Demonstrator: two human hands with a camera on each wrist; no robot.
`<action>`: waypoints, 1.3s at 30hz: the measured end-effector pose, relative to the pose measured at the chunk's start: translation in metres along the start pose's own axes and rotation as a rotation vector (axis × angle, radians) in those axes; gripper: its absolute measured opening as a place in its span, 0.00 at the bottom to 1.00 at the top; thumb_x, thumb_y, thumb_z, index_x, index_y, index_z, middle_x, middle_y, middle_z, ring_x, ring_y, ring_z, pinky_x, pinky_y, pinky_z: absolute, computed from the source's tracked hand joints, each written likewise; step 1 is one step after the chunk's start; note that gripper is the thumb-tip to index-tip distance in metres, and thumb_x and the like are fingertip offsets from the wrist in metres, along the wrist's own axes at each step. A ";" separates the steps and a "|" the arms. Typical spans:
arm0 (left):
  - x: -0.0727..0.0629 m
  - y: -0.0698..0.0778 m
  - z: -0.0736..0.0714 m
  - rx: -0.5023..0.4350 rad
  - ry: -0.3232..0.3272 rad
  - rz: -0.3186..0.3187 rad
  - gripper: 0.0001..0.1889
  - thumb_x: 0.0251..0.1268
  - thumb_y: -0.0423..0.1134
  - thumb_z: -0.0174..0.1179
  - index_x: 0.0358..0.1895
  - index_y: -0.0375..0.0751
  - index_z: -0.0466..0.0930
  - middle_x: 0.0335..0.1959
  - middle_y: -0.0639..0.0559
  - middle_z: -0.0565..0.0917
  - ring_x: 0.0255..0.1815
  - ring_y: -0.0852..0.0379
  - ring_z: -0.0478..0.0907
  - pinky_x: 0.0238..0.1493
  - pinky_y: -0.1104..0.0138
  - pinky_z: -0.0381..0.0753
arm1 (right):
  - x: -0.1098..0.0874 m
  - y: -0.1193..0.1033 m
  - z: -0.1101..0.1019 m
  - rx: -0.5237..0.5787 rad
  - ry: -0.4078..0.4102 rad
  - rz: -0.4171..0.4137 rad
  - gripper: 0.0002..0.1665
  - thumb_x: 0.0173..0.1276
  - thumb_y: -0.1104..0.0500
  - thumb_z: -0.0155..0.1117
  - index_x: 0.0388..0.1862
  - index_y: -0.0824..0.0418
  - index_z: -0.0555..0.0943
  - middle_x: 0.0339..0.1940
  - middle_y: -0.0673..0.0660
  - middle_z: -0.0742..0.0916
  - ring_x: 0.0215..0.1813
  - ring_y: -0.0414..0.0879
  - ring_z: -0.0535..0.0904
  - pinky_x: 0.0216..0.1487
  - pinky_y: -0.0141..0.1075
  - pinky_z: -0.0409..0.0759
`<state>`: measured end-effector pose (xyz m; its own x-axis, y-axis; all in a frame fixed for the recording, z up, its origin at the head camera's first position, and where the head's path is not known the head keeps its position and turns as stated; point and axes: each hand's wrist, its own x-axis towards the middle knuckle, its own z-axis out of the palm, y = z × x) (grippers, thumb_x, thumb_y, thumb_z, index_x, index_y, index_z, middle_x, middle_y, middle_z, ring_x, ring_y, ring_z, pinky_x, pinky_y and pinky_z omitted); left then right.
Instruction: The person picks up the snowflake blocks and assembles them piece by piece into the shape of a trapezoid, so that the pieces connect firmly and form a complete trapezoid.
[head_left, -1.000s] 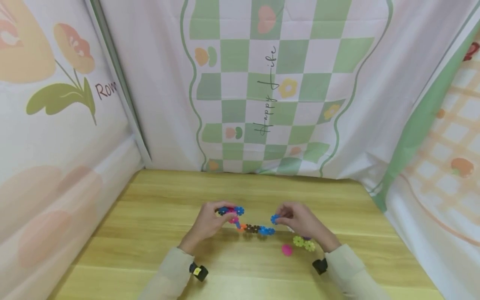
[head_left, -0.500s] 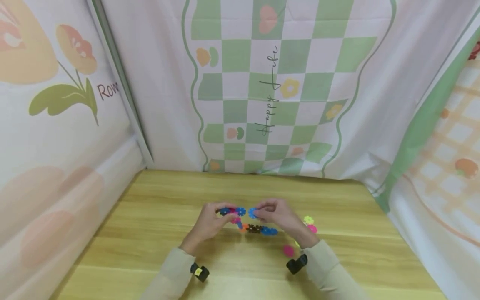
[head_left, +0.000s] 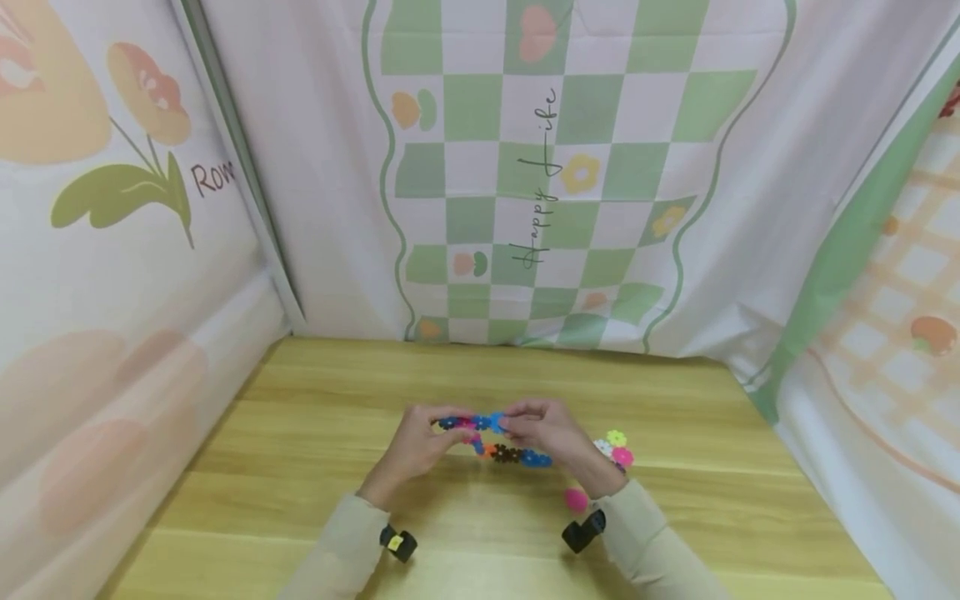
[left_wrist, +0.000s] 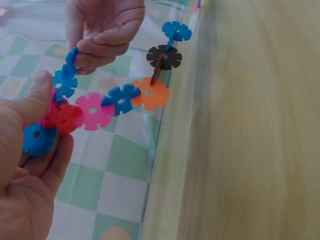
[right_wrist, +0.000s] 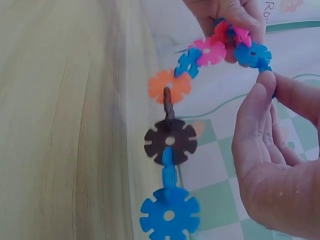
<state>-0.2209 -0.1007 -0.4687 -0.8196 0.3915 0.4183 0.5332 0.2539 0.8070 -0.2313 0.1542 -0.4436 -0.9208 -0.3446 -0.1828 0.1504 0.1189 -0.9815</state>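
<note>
My left hand (head_left: 415, 443) grips a chain of interlocking plastic snowflake discs by its red, pink and blue cluster, thumb over a red disc (left_wrist: 62, 120). From there the chain hangs through a pink disc (left_wrist: 93, 111), an orange disc (right_wrist: 170, 87) and brown discs (right_wrist: 170, 141) to a blue disc (right_wrist: 170, 214) at its free end. My right hand (head_left: 553, 435) pinches a separate-looking blue disc (left_wrist: 70, 61) edge-on between thumb and fingers. Its edge meets another blue disc (right_wrist: 252, 54) on the cluster; how deep the slots fit cannot be seen.
On the wooden table (head_left: 300, 500), a loose pink disc (head_left: 576, 499) lies near my right wrist. Yellow (head_left: 617, 437), white (head_left: 603, 447) and pink discs (head_left: 622, 456) sit bunched beyond my right forearm. A patterned curtain (head_left: 525, 208) hangs behind the table.
My right hand has moved left with the blue disc, bringing it from apart up against the chain's blue disc. The left hand has stayed nearly still, holding the chain.
</note>
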 end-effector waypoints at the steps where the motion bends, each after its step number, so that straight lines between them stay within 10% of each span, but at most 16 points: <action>1: 0.000 0.000 0.000 0.005 0.002 0.007 0.12 0.69 0.42 0.71 0.52 0.43 0.91 0.47 0.50 0.94 0.45 0.53 0.92 0.46 0.69 0.89 | 0.000 0.000 0.000 0.007 0.003 0.005 0.19 0.73 0.60 0.72 0.56 0.71 0.82 0.40 0.51 0.91 0.45 0.46 0.88 0.52 0.36 0.90; 27: -0.003 -0.003 0.003 0.031 0.047 0.029 0.14 0.66 0.36 0.72 0.53 0.37 0.90 0.52 0.41 0.92 0.52 0.46 0.91 0.56 0.60 0.89 | -0.005 -0.006 0.022 -0.008 0.165 0.012 0.15 0.72 0.63 0.72 0.52 0.72 0.84 0.41 0.59 0.92 0.43 0.47 0.90 0.49 0.36 0.91; 39: 0.000 0.003 0.003 0.173 -0.090 -0.050 0.24 0.68 0.42 0.74 0.64 0.38 0.84 0.59 0.47 0.89 0.58 0.52 0.87 0.60 0.59 0.87 | -0.005 -0.005 0.016 -0.111 0.057 -0.021 0.18 0.74 0.59 0.72 0.54 0.71 0.85 0.40 0.58 0.93 0.45 0.51 0.91 0.53 0.45 0.91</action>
<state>-0.2192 -0.0969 -0.4677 -0.8282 0.4498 0.3343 0.5266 0.4203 0.7390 -0.2219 0.1402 -0.4384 -0.9427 -0.2951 -0.1558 0.0930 0.2160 -0.9719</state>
